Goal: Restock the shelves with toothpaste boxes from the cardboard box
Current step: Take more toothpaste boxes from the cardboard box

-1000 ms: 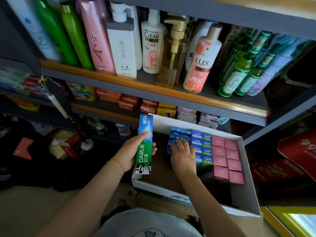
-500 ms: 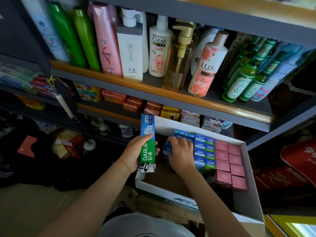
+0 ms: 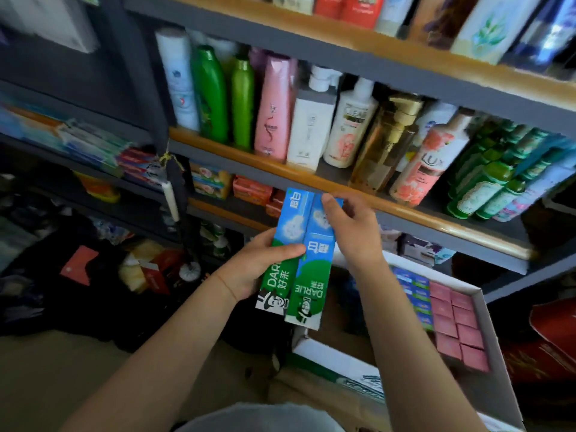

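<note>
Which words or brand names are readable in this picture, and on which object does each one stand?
"DARLIE": on the right toothpaste box, under the right hand.
"DAR", rest covered: on the left toothpaste box in the left hand.
"LUX": pink bottle.
"CLEAR", blurred: white bottle.
Other shelf labels: too blurred.

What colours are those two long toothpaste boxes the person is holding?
The two long Darlie toothpaste boxes are blue at the top and green lower down, seen in the head view.
</note>
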{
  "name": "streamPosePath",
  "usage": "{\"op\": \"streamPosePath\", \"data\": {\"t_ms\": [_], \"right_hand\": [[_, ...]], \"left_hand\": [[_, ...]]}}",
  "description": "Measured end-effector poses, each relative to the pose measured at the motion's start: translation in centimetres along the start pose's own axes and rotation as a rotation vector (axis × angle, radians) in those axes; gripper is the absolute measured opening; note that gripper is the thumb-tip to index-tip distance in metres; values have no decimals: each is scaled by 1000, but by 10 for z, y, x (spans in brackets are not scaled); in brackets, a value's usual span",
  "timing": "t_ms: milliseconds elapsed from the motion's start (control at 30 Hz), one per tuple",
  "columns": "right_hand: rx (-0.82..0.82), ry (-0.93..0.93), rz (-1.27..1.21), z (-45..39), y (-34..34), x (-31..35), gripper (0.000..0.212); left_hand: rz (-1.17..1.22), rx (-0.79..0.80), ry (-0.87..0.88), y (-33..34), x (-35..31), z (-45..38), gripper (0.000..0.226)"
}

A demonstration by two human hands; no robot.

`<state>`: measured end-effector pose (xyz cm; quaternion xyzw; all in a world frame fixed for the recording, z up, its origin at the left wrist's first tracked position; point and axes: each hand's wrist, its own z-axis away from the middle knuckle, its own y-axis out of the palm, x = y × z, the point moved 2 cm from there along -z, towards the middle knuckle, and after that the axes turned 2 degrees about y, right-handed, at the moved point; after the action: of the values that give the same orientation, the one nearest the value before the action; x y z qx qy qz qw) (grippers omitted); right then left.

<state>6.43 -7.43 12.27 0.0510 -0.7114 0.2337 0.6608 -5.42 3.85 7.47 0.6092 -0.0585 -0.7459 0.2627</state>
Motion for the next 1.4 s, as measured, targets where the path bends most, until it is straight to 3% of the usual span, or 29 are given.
{"op": "streamPosePath", "data": {"t_ms": [167, 233, 400, 500, 633, 767, 833, 967, 1100, 1167, 1300, 1400], "right_hand": [[-22, 114, -109, 29, 115, 26, 18], [10, 152, -148, 44, 169, 41, 23], [543, 427, -220, 84, 304, 71, 44], [674, 519, -277, 103, 370, 82, 47], [574, 611, -277, 102, 432, 96, 65], [470, 639, -482, 65, 465, 98, 51], [436, 624, -548, 34, 480, 101, 63], [412, 627, -492, -26, 528, 106, 76], [467, 668, -594, -74, 581, 122, 34], [500, 688, -628, -100, 601, 133, 29], [342, 657, -641, -146, 626, 144, 43], [253, 649, -498, -169, 651, 155, 86]], "left_hand": [[14, -77, 29, -92, -28, 51, 44], [20, -127, 60, -140, -44, 76, 35], [189, -237, 111, -257, -86, 141, 30], [232, -285, 113, -310, -102, 168, 44], [186, -415, 103, -365, -119, 172, 44], [118, -542, 99, -416, -135, 153, 27], [158, -566, 80, -436, -146, 143, 15], [177, -645, 79, -477, -175, 116, 13], [136, -686, 119, -514, -218, 86, 11], [122, -723, 149, -532, -239, 73, 21], [189, -701, 148, -557, -259, 48, 23], [215, -560, 87, -565, -271, 24, 37]]}}
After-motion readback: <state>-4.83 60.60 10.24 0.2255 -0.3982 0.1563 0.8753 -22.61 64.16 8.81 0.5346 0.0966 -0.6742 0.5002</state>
